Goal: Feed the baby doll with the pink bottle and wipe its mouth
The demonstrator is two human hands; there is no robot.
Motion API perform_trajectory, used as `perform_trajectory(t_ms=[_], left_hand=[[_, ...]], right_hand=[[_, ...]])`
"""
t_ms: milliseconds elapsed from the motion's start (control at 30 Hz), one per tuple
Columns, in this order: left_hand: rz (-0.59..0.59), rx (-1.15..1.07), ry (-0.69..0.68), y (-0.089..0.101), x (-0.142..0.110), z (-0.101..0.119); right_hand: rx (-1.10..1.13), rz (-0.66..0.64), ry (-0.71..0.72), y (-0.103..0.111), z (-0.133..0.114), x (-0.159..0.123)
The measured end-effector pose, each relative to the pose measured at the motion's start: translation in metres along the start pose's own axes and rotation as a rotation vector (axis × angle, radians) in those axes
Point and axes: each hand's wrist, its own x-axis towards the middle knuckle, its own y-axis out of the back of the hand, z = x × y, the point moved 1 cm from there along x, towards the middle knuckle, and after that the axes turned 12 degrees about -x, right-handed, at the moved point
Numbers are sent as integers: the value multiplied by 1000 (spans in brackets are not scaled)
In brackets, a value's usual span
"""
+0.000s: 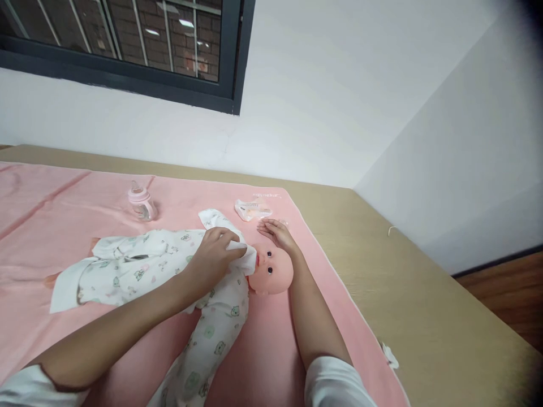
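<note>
The doll [278,277] lies face up between the two hands, its bald pink head just beside the right fingers and its chin under what the left fingers hold; its mouth is partly covered, and the left forearm hides some of the torso. Its printed white outfit [153,257] runs from the left fingers toward the feet, while the near sleeve is cut off by the bottom edge. The left hand [218,251] pinches a white cloth [246,261] between thumb and fingers, much of it hidden in the grip. The right hand [278,233] has its fingers outstretched and close together around the far side of the head; whether the fingertips touch it is hard to tell. Just beyond them sits a crinkled clear packet [253,209], its print unreadable. Beyond the left fingers, toward the feet, stands a pink-topped bottle [142,203]. All rest on a pink mat [63,226] over a wooden worktop [360,243].
</note>
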Motion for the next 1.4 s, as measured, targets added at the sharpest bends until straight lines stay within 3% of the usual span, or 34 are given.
perform_trajectory(t_ms=[300, 1000, 1267, 1400], left_hand=[[-87, -297, 73, -2, 0, 16], [-10, 7, 21, -6, 2, 5], [32, -185, 117, 23, 8, 6], [40, -379, 269, 41, 12, 5]], right_hand=[[0, -3, 5, 0, 1, 0], [-16, 11, -4, -3, -4, -3], [-9, -19, 3, -2, -7, -7], [-90, -128, 38, -11, -39, -22]])
